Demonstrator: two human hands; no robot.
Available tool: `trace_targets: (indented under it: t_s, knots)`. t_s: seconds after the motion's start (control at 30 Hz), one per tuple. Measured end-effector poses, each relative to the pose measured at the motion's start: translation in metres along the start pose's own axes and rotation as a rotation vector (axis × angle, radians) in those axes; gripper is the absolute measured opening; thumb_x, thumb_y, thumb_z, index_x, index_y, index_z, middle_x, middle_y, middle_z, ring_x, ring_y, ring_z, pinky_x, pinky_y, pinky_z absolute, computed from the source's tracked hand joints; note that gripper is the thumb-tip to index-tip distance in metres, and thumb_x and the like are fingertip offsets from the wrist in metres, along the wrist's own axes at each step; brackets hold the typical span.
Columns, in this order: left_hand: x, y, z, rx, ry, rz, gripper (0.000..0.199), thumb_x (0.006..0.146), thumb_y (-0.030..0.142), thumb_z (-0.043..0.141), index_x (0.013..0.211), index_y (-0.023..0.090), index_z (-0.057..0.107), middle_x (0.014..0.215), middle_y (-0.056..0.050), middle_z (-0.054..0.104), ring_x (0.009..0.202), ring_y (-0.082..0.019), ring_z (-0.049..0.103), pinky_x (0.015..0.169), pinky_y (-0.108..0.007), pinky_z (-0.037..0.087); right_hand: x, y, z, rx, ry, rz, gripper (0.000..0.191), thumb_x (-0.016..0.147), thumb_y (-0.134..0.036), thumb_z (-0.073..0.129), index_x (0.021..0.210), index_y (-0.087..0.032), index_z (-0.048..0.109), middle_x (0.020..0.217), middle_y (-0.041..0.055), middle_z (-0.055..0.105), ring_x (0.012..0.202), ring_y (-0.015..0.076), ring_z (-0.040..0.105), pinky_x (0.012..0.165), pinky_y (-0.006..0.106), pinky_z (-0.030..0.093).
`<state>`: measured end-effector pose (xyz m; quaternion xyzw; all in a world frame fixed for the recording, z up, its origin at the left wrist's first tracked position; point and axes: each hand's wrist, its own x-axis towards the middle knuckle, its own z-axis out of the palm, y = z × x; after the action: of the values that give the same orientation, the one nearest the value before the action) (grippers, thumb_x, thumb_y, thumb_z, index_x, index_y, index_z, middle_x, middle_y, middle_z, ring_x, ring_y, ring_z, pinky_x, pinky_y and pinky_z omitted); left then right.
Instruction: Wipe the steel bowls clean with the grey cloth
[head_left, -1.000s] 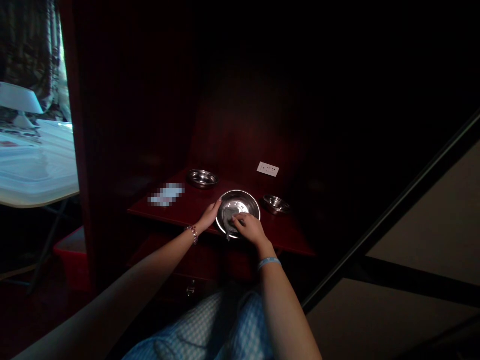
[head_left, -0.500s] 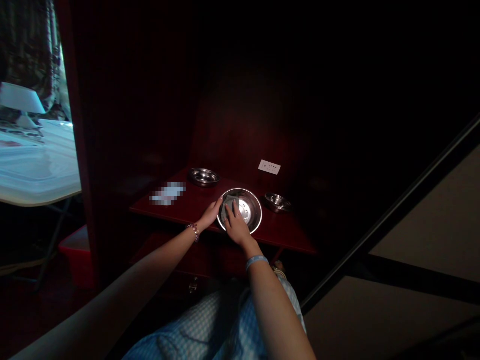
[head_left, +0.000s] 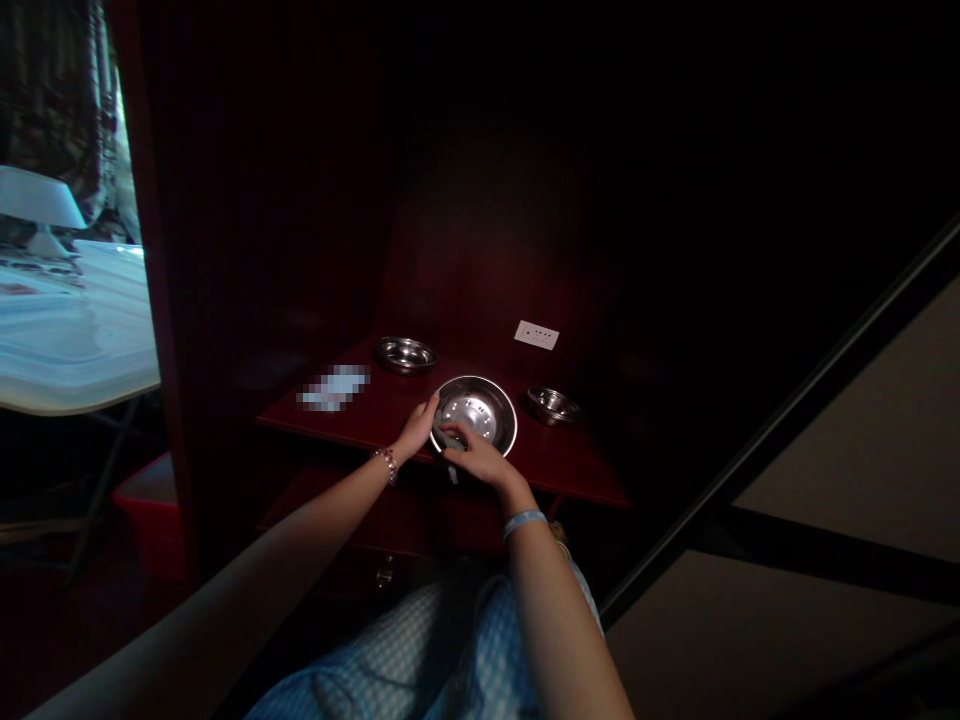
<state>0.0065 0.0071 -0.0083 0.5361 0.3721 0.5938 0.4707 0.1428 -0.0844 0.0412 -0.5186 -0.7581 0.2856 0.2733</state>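
The left hand (head_left: 420,428) grips the large bowl (head_left: 487,410) at nine o'clock; the right hand (head_left: 477,456) pinches a grey cloth (head_left: 448,438) at its seven-o'clock rim.

Both arms outstretched, left hand (head_left: 419,428) and right hand (head_left: 478,456) close together, fingers bent.

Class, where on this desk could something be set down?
Bare desk shows between the pale blurred patch and left hand, and in front of the right small bowl. Crowded: the large bowl's left rim, with right hand and cloth.
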Motion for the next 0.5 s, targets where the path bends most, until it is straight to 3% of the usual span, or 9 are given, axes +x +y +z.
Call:
trace_targets:
  t_s: [0.13,0.27,0.5]
  knots:
    - [-0.001,0.001,0.002,-0.025,-0.011,0.004,0.063,0.077,0.071,0.048,0.087,0.013,0.071,0.087,-0.011,0.075,0.09,-0.027,0.066,0.082,-0.034,0.048,-0.013,-0.01,-0.019,-0.292,0.008,0.089,0.04,0.077,-0.009,0.056,0.112,-0.024,0.067,0.111,0.0009,0.071,0.101,0.0181,0.065,0.09,0.028,0.047]
    - [-0.001,-0.001,0.001,-0.058,-0.07,0.027,0.064,0.078,0.07,0.05,0.096,0.013,0.071,0.093,-0.012,0.075,0.096,-0.028,0.066,0.088,-0.035,0.047,-0.021,-0.022,-0.026,-0.638,0.049,0.204,0.035,0.081,-0.009,0.052,0.104,-0.028,0.071,0.11,0.0031,0.073,0.104,0.0205,0.066,0.086,0.028,0.045]
    - [0.0,-0.004,0.0,-0.082,-0.075,0.021,0.066,0.079,0.069,0.052,0.105,0.012,0.071,0.101,-0.013,0.075,0.103,-0.029,0.065,0.094,-0.038,0.046,-0.016,-0.028,-0.02,-0.996,0.091,0.188,0.038,0.09,-0.009,0.044,0.111,-0.02,0.073,0.108,0.0137,0.074,0.107,0.0244,0.066,0.102,0.037,0.036]
